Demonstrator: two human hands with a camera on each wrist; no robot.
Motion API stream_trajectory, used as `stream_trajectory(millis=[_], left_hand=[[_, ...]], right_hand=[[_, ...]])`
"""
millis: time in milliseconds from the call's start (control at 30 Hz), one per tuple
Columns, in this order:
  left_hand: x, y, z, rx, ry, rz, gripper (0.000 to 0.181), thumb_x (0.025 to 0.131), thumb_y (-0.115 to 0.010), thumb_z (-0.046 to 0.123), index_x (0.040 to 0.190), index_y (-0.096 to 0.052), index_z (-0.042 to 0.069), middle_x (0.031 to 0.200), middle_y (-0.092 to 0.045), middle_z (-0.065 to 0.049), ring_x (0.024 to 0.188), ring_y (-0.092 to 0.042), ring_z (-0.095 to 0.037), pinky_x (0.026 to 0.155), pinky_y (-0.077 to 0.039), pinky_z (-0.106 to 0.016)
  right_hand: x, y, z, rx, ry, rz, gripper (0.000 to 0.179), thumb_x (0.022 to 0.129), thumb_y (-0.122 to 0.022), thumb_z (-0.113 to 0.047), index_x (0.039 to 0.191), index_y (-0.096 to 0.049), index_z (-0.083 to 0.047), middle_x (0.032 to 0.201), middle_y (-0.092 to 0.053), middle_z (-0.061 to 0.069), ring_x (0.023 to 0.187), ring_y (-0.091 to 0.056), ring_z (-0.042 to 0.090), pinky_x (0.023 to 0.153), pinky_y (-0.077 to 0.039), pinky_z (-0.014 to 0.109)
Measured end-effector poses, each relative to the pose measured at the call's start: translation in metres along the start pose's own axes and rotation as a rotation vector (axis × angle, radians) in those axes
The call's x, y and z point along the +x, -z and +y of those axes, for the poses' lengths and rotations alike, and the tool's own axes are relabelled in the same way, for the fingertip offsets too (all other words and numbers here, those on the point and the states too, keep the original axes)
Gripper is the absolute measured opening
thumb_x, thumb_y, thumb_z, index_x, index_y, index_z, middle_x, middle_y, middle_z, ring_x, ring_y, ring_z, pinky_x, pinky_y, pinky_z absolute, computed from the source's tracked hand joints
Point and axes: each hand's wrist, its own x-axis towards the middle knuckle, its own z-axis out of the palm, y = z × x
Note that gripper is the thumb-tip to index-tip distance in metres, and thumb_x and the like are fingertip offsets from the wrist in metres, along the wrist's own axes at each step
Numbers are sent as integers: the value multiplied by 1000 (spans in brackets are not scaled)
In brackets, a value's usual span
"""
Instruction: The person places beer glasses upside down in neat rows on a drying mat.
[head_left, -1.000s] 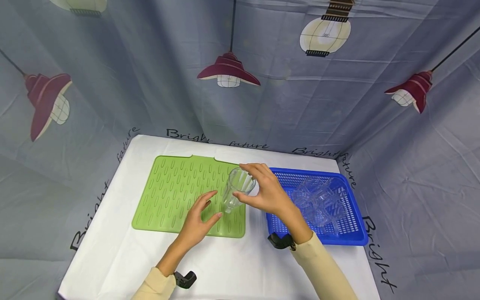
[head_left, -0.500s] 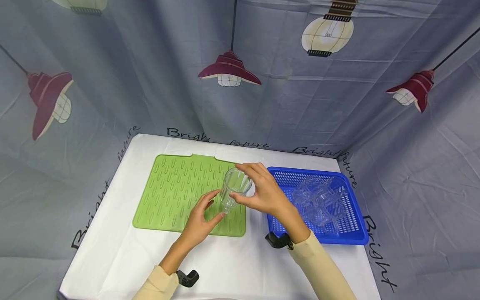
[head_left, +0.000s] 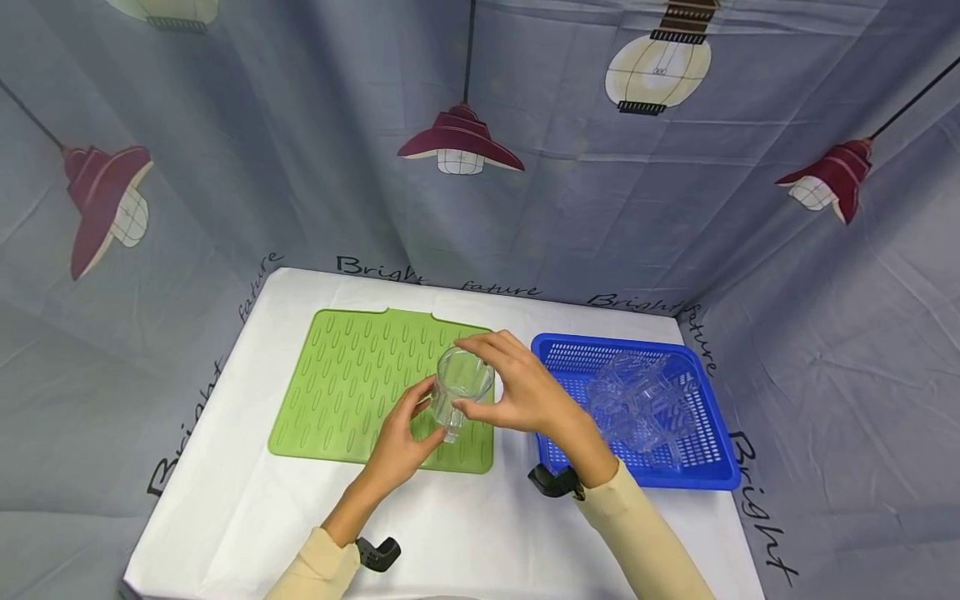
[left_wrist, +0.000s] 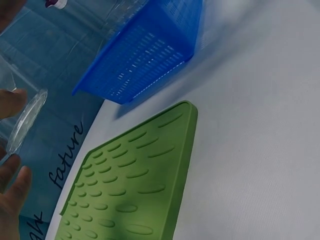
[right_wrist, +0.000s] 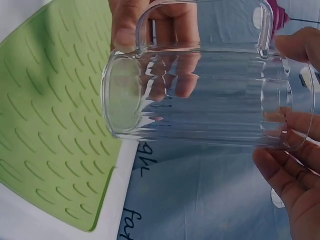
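Note:
A clear glass mug point(head_left: 463, 375) with a handle is held above the right part of the green drying mat point(head_left: 352, 383), its mouth facing up toward the head camera. My right hand point(head_left: 521, 387) grips it around the rim, thumb on the near side and fingers on the far side. Lower down, my left hand point(head_left: 401, 437) holds the mug near its base. In the right wrist view the mug point(right_wrist: 210, 100) lies across the picture, with the left thumb point(right_wrist: 126, 37) at the base end beside the handle. The left wrist view catches only a round edge of the mug point(left_wrist: 27, 122).
A blue perforated basket point(head_left: 551, 454) stands right of the mat, with several clear glass mugs point(head_left: 641, 408) piled inside. Both rest on a table with a white cloth point(head_left: 480, 525). Grey printed curtains point(head_left: 337, 167) hang behind and at the sides.
The right hand has brought the mug slightly left and nearer, and its mouth now faces the head camera more. The left hand has closed in from beside the mug to hold its lower part.

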Motion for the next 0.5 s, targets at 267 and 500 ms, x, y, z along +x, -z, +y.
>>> stream_trajectory(millis=[267, 500], left_hand=[[-2, -1, 1, -10, 44, -19, 90, 90, -86, 4, 166, -37, 16, 164, -49, -13, 154, -49, -36, 127, -45, -48], [-5, -1, 2, -61, 113, -53, 90, 89, -89, 11, 164, -39, 18, 163, -50, -14, 148, -56, -41, 123, -48, -58]], right_hand=[[1, 0, -5, 51, 50, -70, 75, 88, -80, -45, 154, -59, -18, 151, -64, 2, 139, -58, 23, 112, -57, 53], [3, 0, -10, 104, 106, -154, 76, 85, -75, -40, 156, -56, -20, 155, -60, -1, 143, -54, 21, 117, -52, 55]])
